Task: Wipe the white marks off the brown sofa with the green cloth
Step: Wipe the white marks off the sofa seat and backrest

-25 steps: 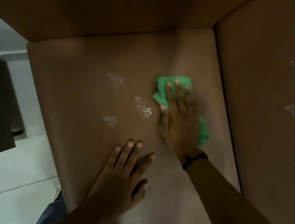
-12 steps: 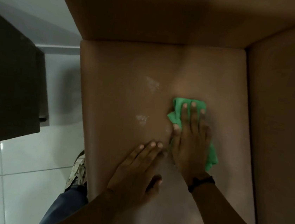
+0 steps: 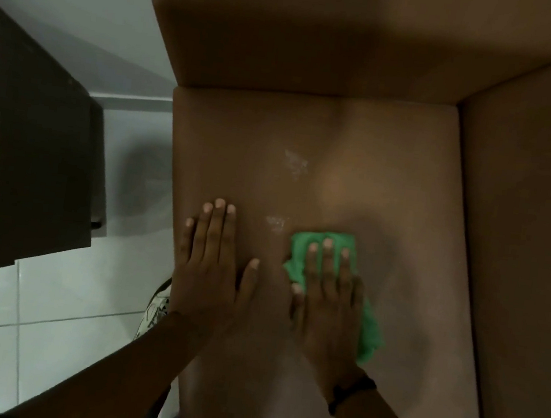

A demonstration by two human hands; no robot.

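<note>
The brown sofa seat cushion (image 3: 394, 146) fills the middle of the view. My right hand (image 3: 327, 297) lies flat on the green cloth (image 3: 370, 326), pressing it onto the cushion. A white mark (image 3: 276, 223) sits just left of the cloth's upper edge, and a second white mark (image 3: 295, 163) lies farther up the cushion. My left hand (image 3: 213, 263) rests flat on the cushion near its left edge, fingers spread, holding nothing.
The sofa backrest (image 3: 321, 32) rises beyond the cushion and a second cushion (image 3: 531, 238) adjoins on the right, with a faint white speck. A dark cabinet (image 3: 42, 161) stands on the white tiled floor (image 3: 33, 301) to the left. A shoe (image 3: 153, 308) shows by the sofa edge.
The view shifted so the sofa sits farther right. One white mark near the cloth is gone. My right hand slid the cloth down; my left hand moved left, away from it.
</note>
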